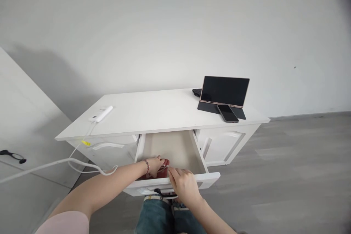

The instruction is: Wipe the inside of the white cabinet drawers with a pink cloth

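Note:
A white drawer (175, 142) is pulled out from the middle of the white cabinet. Inside its front left corner lies a dark red item (163, 172), perhaps cloth or a pouch, with a thin pale strip across it; its kind is unclear. My left hand (155, 165), a bracelet at the wrist, reaches in from the left with its fingers closed on the red item. My right hand (185, 186) is over the drawer's front panel, thumb and fingers pinched together at the end of the pale strip. What exactly they pinch is too small to make out.
On the cabinet top (148, 111) stand a tablet (225, 90) on a dark folding cover and a phone (227, 113). A white device (101, 114) with a cable (63, 161) lies left. A black handle (164, 193) juts from the drawer front. A white wardrobe (24, 124) stands left.

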Action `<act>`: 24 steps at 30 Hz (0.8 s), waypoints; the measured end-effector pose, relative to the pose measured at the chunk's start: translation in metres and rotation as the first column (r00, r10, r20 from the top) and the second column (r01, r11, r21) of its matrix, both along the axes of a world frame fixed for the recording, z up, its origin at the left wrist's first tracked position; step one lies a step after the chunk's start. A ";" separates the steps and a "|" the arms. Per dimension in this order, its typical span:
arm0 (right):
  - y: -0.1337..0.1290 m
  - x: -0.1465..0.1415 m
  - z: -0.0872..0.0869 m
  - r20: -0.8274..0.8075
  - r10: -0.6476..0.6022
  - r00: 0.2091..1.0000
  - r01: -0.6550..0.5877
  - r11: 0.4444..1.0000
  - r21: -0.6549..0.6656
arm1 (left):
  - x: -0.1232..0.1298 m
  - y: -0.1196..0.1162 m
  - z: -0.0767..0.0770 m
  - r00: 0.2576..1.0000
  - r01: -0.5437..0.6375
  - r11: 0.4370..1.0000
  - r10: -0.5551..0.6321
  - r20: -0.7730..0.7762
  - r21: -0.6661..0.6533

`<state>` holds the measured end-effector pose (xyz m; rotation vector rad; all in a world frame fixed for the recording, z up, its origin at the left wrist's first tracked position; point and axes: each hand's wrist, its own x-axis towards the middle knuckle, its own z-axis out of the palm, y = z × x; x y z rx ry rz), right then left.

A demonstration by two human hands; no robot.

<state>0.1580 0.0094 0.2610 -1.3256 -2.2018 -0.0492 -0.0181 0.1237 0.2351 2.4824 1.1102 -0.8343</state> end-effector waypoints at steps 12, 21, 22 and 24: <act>0.003 -0.004 -0.004 -0.061 0.015 0.998 -0.007 0.992 0.126 | -0.009 0.051 -0.017 0.970 -0.245 0.917 0.230 0.085 0.314; 0.003 -0.001 -0.011 -0.057 0.105 0.993 -0.093 0.976 0.196 | -0.026 0.106 -0.031 0.907 -0.417 0.767 0.320 0.272 0.487; 0.003 0.000 -0.011 -0.053 0.113 0.992 -0.101 0.975 0.197 | -0.027 0.107 -0.032 0.902 -0.427 0.763 0.321 0.289 0.486; 0.003 0.000 -0.013 -0.058 0.115 0.992 -0.102 0.975 0.197 | -0.028 0.110 -0.032 0.891 -0.445 0.766 0.327 0.314 0.464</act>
